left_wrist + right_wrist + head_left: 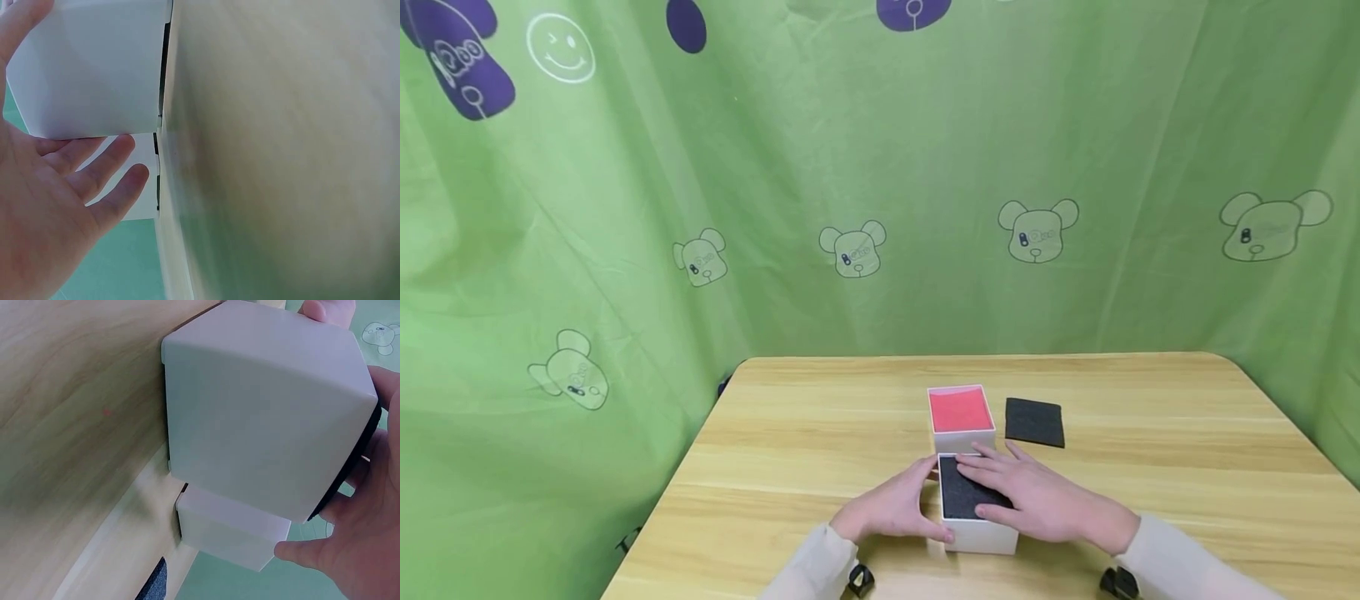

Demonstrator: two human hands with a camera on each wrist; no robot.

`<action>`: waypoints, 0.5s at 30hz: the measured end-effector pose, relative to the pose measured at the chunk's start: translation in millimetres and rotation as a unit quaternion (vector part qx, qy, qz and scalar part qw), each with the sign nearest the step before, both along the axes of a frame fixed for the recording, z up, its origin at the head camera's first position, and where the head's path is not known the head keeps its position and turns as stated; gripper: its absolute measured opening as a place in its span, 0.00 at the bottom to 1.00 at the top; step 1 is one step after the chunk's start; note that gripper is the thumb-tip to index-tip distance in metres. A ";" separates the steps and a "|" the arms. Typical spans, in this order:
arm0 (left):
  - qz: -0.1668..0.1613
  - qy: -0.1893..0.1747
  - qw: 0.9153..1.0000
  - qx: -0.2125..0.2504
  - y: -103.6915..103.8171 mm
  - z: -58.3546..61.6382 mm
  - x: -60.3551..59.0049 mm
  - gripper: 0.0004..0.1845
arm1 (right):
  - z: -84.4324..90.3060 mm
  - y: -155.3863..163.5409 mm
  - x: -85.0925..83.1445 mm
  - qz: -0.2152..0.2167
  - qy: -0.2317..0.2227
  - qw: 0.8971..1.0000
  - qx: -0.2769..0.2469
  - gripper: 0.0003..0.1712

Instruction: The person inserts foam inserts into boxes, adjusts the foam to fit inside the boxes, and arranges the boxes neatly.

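We see a draped green fabric curtain [925, 125] with outlined bear heads [1036, 237] across the upper frame, and a rounded-corner, light wood-grain table [1187, 467] at lower centre.

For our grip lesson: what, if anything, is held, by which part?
The left hand holds the nearer box by its left side; the right hand rests on its black pad.

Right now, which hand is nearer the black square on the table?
Right. The right hand rests atop the near box, just short of the black square; the left hand holds that box's left side, farther.
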State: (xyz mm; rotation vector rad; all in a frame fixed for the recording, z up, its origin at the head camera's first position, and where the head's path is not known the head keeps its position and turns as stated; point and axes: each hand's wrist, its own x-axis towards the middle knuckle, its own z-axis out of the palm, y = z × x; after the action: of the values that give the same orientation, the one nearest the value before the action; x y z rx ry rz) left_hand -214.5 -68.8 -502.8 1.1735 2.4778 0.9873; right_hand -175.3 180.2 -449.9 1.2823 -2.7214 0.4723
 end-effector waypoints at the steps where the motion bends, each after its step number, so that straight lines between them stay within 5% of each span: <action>1: 0.000 0.000 1.000 0.001 0.2 -0.2 -0.3 0.52 | 0.1 1.2 0.1 -0.001 0.001 1.000 0.001 0.31; 15: -0.003 -0.011 1.000 0.010 1.1 0.7 0.1 0.51 | 0.2 13.6 1.7 0.002 0.023 1.000 0.016 0.28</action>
State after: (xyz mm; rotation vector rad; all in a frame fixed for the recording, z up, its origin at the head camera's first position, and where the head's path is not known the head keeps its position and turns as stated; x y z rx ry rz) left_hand -214.4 -67.7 -502.1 1.1700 2.4506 1.0208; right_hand -173.6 193.8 -449.7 1.2900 -2.7008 0.3960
